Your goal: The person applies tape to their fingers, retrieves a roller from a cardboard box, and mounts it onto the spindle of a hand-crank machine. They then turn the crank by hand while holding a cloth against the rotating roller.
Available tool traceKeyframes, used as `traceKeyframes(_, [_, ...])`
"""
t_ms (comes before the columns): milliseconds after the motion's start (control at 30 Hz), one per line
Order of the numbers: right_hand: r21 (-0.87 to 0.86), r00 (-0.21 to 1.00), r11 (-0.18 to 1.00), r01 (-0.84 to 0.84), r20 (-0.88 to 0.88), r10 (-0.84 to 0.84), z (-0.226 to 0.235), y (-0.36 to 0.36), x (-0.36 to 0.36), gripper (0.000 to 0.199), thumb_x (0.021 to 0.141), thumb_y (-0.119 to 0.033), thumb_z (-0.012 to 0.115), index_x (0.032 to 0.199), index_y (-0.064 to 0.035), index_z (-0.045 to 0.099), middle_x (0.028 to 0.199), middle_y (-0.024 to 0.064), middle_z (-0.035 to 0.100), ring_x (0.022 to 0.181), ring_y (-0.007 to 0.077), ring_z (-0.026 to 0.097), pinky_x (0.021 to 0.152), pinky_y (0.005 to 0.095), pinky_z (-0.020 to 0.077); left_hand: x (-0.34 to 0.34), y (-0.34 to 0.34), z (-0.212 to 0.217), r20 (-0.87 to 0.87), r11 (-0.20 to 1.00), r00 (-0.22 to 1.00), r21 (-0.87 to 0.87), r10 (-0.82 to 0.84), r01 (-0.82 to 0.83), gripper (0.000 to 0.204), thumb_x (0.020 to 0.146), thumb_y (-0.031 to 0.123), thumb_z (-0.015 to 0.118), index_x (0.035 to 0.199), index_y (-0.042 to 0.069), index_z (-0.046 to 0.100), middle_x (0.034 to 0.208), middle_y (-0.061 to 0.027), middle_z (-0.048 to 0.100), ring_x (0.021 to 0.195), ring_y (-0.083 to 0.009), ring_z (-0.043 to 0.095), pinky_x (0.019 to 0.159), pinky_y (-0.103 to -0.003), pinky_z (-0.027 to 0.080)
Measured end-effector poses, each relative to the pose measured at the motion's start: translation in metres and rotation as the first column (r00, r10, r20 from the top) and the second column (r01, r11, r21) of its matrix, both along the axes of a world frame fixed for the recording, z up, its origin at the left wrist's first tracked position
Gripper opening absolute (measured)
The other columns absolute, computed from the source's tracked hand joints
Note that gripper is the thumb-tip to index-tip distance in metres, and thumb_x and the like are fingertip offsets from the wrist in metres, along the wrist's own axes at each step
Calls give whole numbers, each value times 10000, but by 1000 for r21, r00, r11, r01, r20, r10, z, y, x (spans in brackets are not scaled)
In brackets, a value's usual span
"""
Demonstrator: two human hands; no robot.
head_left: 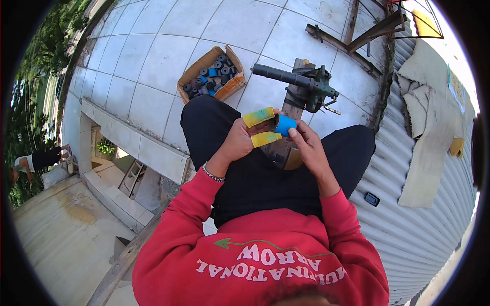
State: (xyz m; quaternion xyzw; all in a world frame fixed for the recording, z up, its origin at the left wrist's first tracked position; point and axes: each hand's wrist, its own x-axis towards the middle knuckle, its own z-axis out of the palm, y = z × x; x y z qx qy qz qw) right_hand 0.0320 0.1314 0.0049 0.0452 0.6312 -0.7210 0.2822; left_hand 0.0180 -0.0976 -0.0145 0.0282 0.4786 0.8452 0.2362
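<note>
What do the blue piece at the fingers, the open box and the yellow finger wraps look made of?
Blue piece: perhaps plastic or rubber; smooth, evenly coloured outside.
Open box: most likely cardboard; matte brown, with bent, ragged flaps.
Yellow finger wraps: possibly cloth or tape; matte, closely fitted, one green-stained.

Short blue cylinder [287, 125], smooth-sided, dark end turned left, slightly tilted, held in the air, gripped by right hand [310, 147] and left hand [238, 139].

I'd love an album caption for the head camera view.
Left hand, with yellow finger wraps, and right hand hold a blue cylinder near a cardboard box.
</note>
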Motion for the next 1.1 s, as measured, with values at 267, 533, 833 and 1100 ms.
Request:
traceKeyframes(267, [234, 766, 897, 374, -623, -157, 0, -4, 5, 340, 886, 12, 787, 1217, -52, 749, 1240, 109, 715, 1127, 246, 700, 989, 329, 538, -7, 9, -7, -55, 990, 998, -139, 6, -13, 574, 884, -30, 812, 1426, 59, 645, 1390, -49, 671, 1258, -157, 634, 1066, -348, 536])
traceKeyframes(533, [132, 791, 913, 387, -557, -255, -8, -13, 6, 202, 881, 25, 794, 1073, -30, 765, 1222, 102, 725, 1126, 232, 704, 971, 338, 550, -3, 4, -10, -40, 986, 998, -158, 41, -47, 605, 884, -29, 813, 1452, 61, 623, 1414, -55, 659, 1262, -170, 634, 1069, -371, 541])
traceKeyframes(833, [190, 760, 903, 386, -620, -195, -17, -19, 6, 169, 874, 28, 797, 1031, -24, 763, 1182, 91, 741, 1074, 227, 724, 924, 329, 566, 0, -3, -16, -41, 979, 999, -205, 3, -12, 592, 911, -14, 793, 1468, 56, 607, 1430, -47, 649, 1243, -145, 634, 1065, -333, 524])
traceKeyframes(1100, [300, 837, 907, 294, -539, -93, -17, -18, 31, 172, 876, 36, 792, 1039, -9, 763, 1180, 107, 738, 1066, 228, 717, 929, 330, 559, 19, -14, -7, -34, 925, 989, -359, -147, 125, 579, 930, 61, 802, 1474, 62, 605, 1328, -39, 702, 1145, -116, 664, 1015, -302, 540])
